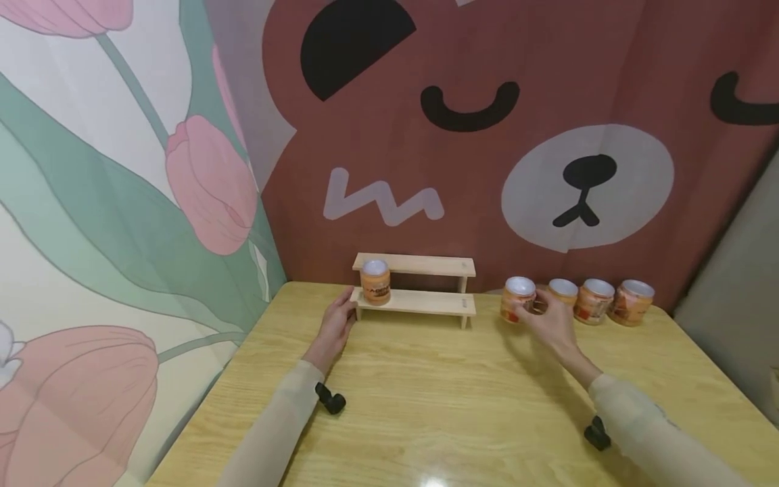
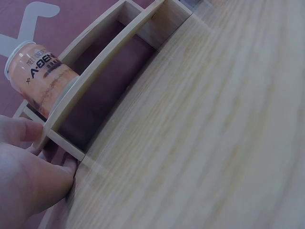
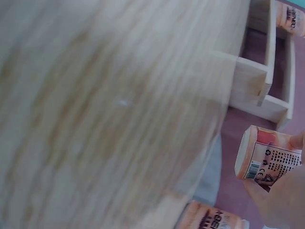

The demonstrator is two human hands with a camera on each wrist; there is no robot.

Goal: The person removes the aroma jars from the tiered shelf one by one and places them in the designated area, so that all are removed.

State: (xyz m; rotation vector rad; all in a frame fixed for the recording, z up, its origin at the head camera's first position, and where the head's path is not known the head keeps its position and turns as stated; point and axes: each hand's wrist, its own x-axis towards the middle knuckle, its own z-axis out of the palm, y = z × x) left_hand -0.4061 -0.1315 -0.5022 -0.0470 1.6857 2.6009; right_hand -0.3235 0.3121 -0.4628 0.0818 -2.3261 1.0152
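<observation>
A: Start big. What fills the scene?

B: A bear-face curtain (image 1: pixel 548 135) at the back, a tulip-print curtain (image 1: pixel 109 169) on the left, then the wooden table (image 1: pixel 438 406). Only the bear's muzzle, one ear and the eyes fit in the head view; the rest is cut off.

A: And on the table?

B: A small two-step wooden rack (image 1: pixel 414 291) against the bear curtain, with one orange can (image 1: pixel 375 282) standing upright on its lower step. The left hand (image 1: pixel 336 325) rests at the rack's left end, fingertips touching the end of the lower board. In the left wrist view the fingers (image 2: pixel 28 176) lie fairly straight against that end, gripping nothing, and the can on the step sits just beyond them; most of the hand is cropped out there.

A: The right hand?

B: The right hand (image 1: pixel 550 318) holds a second orange can (image 1: pixel 518 298), fingers curled around its side, just right of the rack. The right wrist view shows the thumb and fingers (image 3: pixel 281 191) wrapped on that can's label side, but it is blurred and I cannot tell whether the can's base touches the table.

A: What lies past those fingers?

B: A row of three more cans (image 1: pixel 599 301), just beyond the fingers to the right. The nearest is partly hidden behind the hand; their labels are too small to read
</observation>
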